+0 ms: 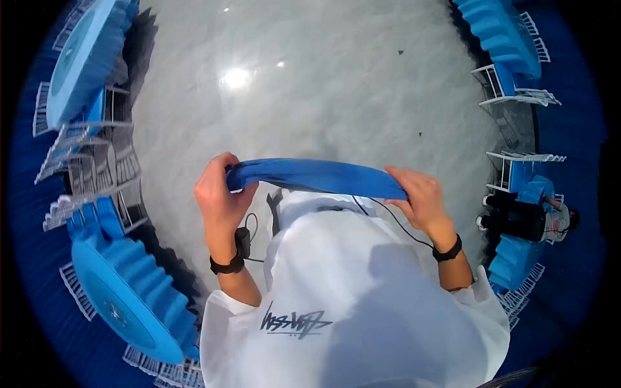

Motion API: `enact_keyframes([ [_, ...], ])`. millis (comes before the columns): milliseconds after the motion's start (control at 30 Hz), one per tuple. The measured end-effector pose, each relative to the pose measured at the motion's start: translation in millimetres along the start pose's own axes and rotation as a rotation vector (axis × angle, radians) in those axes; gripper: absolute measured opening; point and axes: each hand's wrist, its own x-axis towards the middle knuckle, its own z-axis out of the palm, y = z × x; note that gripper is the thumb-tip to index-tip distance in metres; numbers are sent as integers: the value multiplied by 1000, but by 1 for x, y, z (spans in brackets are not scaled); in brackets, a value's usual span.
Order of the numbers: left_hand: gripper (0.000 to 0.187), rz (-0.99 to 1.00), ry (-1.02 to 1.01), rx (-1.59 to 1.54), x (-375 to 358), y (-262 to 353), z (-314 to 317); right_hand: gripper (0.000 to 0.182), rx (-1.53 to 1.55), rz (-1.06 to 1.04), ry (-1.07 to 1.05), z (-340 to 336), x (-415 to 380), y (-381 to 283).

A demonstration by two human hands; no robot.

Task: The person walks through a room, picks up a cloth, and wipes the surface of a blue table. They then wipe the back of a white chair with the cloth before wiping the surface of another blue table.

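Currently both hands are gripping one blue cloth (315,176), stretched level in front of the chest over a pale marble-like floor (336,84). Left hand (218,193) is closing its fingers around the cloth's left end; right hand (422,194) is pinching the right end, fingers curled over the top edge. Each wrist is wearing a black band (228,264). Blue fluted trays (139,294) are sitting on white wire racks (517,97) at both sides. Another person (527,218) is standing far right.

Head camera looks straight down (fisheye).
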Motion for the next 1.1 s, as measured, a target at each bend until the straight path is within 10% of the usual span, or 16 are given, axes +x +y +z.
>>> enact_keyframes([
  [200,34,358,-64,-125,263,-22,60,40,121,209,128,-37,161,92],
  [367,32,67,-198,-123,405,-94,150,39,92,329,-10,-12,336,213],
  [800,12,-379,11,-214,790,-234,226,47,101,-282,-57,-86,891,403],
  [1100,5,-245,-150,-453,1149,-362,338,27,226,135,-34,-80,1162,553],
])
